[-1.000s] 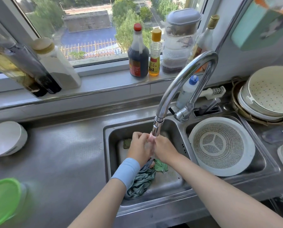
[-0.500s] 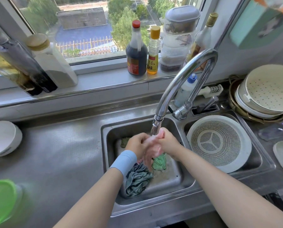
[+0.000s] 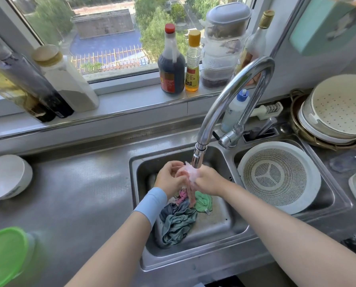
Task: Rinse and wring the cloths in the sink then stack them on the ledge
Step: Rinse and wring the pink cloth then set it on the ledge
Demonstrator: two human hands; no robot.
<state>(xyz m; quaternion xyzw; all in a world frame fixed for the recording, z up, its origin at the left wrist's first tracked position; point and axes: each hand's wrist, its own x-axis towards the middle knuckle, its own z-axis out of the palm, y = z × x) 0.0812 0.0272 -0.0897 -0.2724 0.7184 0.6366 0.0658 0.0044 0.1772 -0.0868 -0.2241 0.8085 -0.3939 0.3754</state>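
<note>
Both hands hold a pink cloth point(image 3: 188, 183) under the running faucet point(image 3: 197, 160) over the left sink basin point(image 3: 214, 230). My left hand point(image 3: 168, 179), with a light blue wristband, grips the cloth's left side. My right hand point(image 3: 209, 181) grips its right side, and the cloth's tail hangs down between them. On the basin floor lie a crumpled grey-green cloth point(image 3: 176, 224) and a bright green cloth point(image 3: 204, 200). The window ledge point(image 3: 131, 100) runs behind the sink.
Bottles point(image 3: 170, 65) and stacked containers point(image 3: 222, 44) stand on the ledge. A white colander point(image 3: 276, 177) fills the right basin. Strainer bowls point(image 3: 338, 108) are stacked at the right. A white bowl point(image 3: 5, 177) and a green lid point(image 3: 3, 255) sit on the left counter.
My hands have rubbed and shifted the pink cloth under the stream, and more of it now hangs down between them. The cloths in the basin have not moved.
</note>
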